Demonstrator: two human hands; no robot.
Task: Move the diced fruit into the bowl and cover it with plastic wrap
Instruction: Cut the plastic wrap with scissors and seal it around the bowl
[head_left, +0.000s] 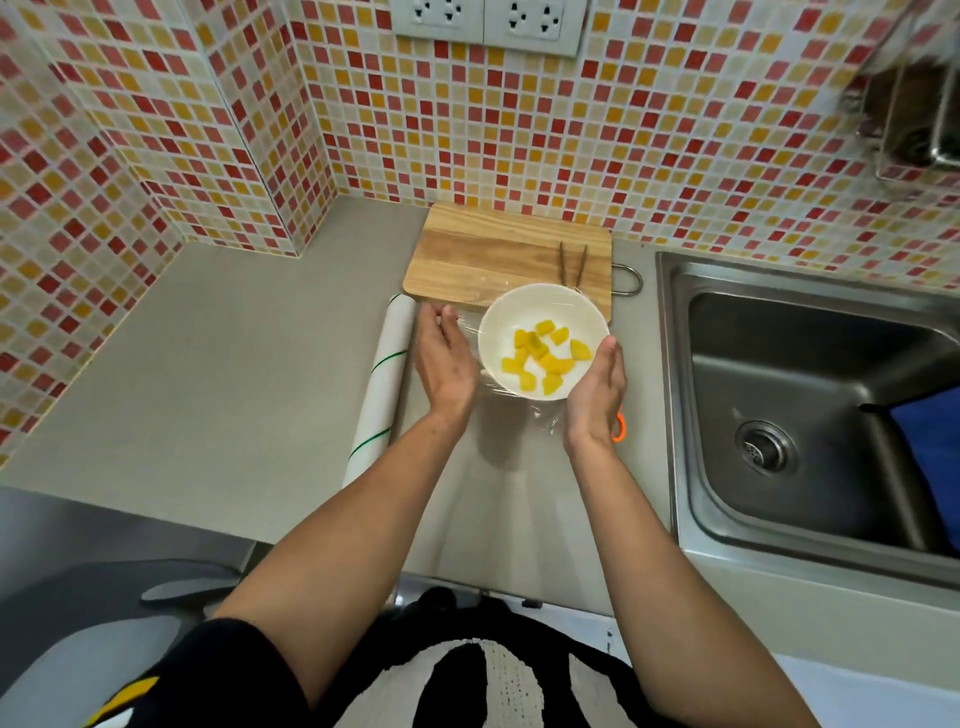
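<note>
Fruit (540, 358) all in bowl (498, 317) by cutting board (493, 249), wrap (540, 410) already over top. Left hand (447, 358) and right hand (597, 395), fingers straight, press film down sides. Pretty much done, just sealing edges.

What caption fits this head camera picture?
Two hands press plastic wrap around a white bowl of diced fruit.

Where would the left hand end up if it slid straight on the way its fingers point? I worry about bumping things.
Probably the cutting board: the left hand points away from the person toward its near edge, though depth is unclear.
</note>
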